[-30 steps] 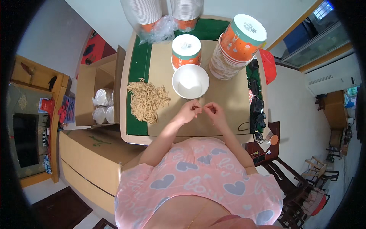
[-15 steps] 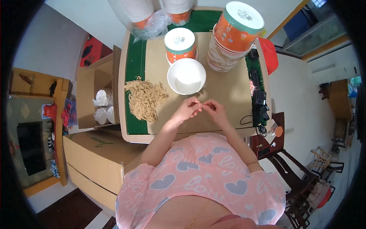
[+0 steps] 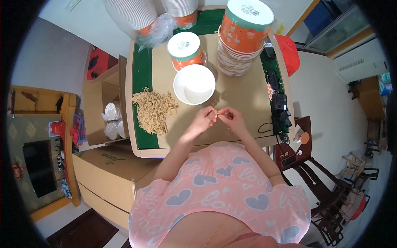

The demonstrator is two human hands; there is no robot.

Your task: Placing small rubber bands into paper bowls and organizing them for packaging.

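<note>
My left hand and my right hand meet fingertip to fingertip above the brown board, near the table's front edge. Both are closed in a pinch, and a thin brownish strand shows faintly between them; its ends are hidden by the fingers. Just beyond my hands a white paper bucket leans with its mouth toward me, and its inside looks bare. To the left lies a tangled heap of tan string, apart from my hands.
Behind the white bucket stands an upturned orange paper bucket. A tall bucket stack rises at the back right. Wrapped stacks stand at the back left. Black adapters and cables line the right edge. Cardboard boxes sit at left.
The view has shifted slightly, so the table's things appear a little further left. My hands stay pinched together, with the fingertips slightly further apart and the strand more visible.
</note>
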